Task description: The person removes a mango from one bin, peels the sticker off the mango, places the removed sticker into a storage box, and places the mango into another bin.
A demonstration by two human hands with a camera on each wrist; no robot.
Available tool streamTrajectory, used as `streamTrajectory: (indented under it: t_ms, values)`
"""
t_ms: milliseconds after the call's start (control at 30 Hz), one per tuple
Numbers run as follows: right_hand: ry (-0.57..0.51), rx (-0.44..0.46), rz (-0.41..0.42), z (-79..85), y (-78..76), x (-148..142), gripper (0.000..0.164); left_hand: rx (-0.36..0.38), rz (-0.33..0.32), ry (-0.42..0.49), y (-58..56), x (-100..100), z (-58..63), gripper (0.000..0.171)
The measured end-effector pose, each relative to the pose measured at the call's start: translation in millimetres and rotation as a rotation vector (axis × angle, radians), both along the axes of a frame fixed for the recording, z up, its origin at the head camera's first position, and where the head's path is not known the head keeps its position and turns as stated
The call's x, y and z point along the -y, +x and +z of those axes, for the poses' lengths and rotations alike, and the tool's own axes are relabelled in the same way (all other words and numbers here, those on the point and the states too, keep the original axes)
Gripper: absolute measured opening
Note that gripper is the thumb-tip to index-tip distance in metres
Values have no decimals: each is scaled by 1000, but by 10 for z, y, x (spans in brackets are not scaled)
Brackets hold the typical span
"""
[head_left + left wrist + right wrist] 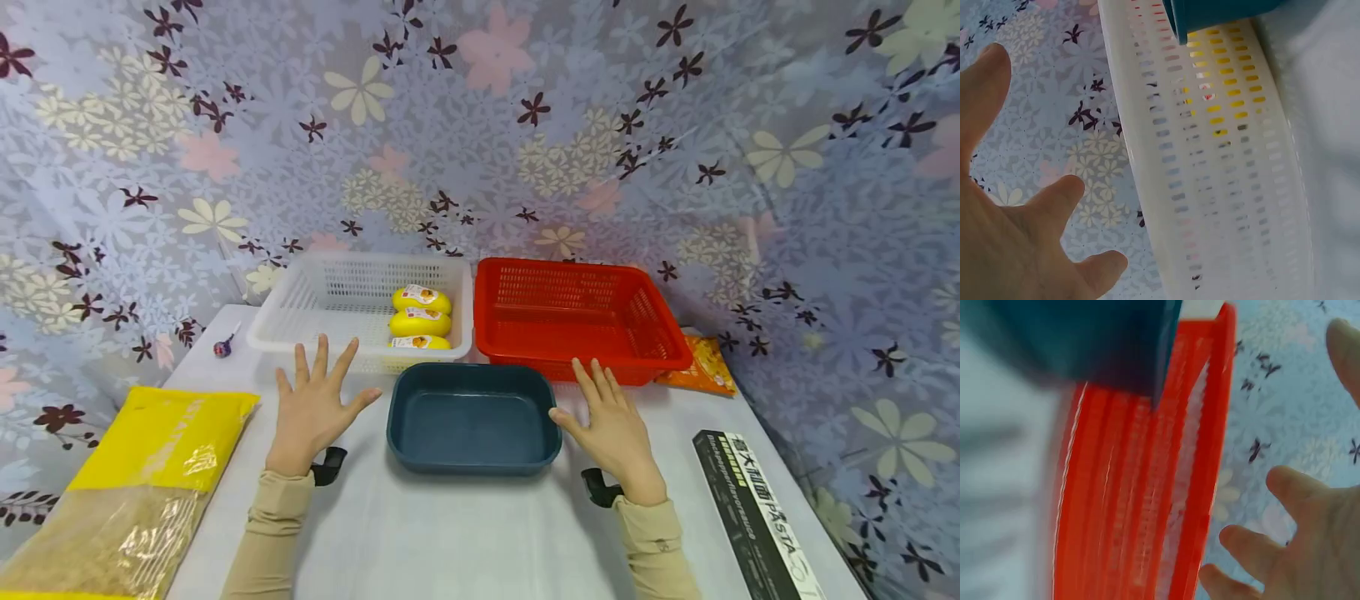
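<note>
My left hand [313,414] is spread with straight fingers, left of a dark blue tub [474,462] and in front of a white basket [300,337]. It holds nothing. On the tub's other side my right hand [611,429] is held out flat, its thumb overlapping the tub's right rim in the head view, also holding nothing. The tub shows a bare inside. Several yellow oval packs [420,322] with white labels lie along the right side of the white basket. Beside it stands a red basket [585,329] with nothing visible inside. Each wrist view shows its hand's spread fingers near a basket wall.
A large yellow-and-clear bag [142,467] lies at the left edge. Behind it is a small wrapped lollipop [222,347]. An orange packet [705,367] sits partly behind the red basket; a black-and-white pasta box [757,517] lies on the right. Floral cloth [480,150] hangs behind.
</note>
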State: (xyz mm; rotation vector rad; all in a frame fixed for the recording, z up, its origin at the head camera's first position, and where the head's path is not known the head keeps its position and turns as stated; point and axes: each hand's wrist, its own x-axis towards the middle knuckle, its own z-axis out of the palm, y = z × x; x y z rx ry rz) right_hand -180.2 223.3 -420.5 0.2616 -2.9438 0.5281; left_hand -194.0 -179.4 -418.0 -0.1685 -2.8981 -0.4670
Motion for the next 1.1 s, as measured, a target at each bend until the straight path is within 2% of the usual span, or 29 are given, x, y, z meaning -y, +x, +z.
streamTrajectory:
  t_ms: [333,533,800,967,1100]
  values:
    - [-189,36,99,2,-93,511,83,-17,-19,30,-191,-60,44,81]
    - [-359,88,165,-36,-142,757,77,-12,-43,52,-326,-126,99,77]
    - [-598,143,208,-115,-244,1107,73,-13,-115,161,-556,-163,163,70]
    - [-681,161,199,-169,-289,1240,74,77,-162,240,-713,-187,196,70]
    - [-747,150,211,-190,-327,1325,76,147,-196,306,-792,-205,257,69]
